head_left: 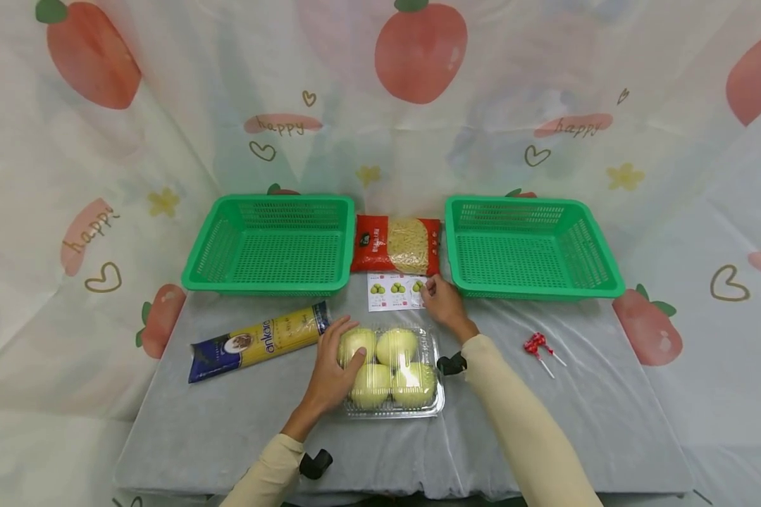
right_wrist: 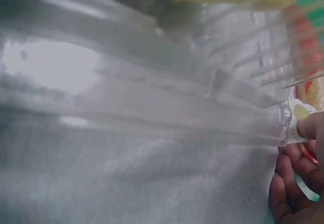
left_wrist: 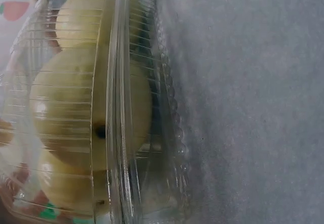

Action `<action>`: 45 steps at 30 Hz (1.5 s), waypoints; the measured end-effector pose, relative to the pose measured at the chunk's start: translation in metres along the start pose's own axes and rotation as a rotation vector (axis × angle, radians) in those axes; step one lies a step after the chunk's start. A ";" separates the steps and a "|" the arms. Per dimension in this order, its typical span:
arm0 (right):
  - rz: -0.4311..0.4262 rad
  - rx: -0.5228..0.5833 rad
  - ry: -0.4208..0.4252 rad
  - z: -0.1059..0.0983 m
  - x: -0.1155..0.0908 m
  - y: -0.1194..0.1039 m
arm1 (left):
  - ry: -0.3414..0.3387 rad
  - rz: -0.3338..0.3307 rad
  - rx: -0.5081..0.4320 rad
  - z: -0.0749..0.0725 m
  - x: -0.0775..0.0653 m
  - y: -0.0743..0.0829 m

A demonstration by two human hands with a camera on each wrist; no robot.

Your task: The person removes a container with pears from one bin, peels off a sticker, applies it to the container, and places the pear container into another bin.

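A clear plastic clamshell box (head_left: 440,405) holds several round, pale yellow-green fruits (head_left: 412,386). My left hand (head_left: 331,370) rests on the box's left side, fingers spread along its far left corner and thumb over the lid. The left wrist view shows the fruits (left_wrist: 86,102) close up through the ribbed plastic. Beyond the box lies a white sheet of fruit stickers (head_left: 387,299). At that sheet's right end, my right hand (head_left: 445,304) pinches a small white sticker (right_wrist: 298,108) printed with a fruit.
Two green baskets stand at the back, one left (head_left: 266,285) and one right (head_left: 539,290). Between them lies a red bag of pasta (head_left: 406,246). A blue and yellow pasta packet (head_left: 260,341) is on the left, and red-wrapped lollipops (head_left: 535,343) lie on the right.
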State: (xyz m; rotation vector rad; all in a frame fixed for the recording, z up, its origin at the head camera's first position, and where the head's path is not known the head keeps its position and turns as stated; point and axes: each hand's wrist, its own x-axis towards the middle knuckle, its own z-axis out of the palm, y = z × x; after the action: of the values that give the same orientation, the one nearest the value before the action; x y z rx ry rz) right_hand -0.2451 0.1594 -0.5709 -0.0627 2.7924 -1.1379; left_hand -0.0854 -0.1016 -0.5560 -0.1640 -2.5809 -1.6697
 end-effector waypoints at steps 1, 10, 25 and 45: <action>-0.007 -0.002 0.000 -0.001 0.000 0.000 | -0.006 0.000 0.002 0.000 0.000 -0.001; -0.042 -0.005 0.005 -0.005 -0.005 -0.004 | -0.001 0.042 0.035 0.000 0.000 0.000; -0.264 0.189 0.025 -0.023 -0.058 -0.041 | -0.011 0.049 0.082 -0.003 0.002 -0.004; -0.434 0.160 -0.043 -0.009 -0.116 -0.076 | -0.020 0.029 0.078 -0.002 0.002 -0.003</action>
State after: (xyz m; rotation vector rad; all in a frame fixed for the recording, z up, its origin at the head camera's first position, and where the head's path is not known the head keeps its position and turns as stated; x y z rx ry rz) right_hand -0.1319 0.1217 -0.4998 -0.6970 2.7106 -1.4204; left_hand -0.0876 -0.1043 -0.5574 -0.2141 -2.6393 -1.5629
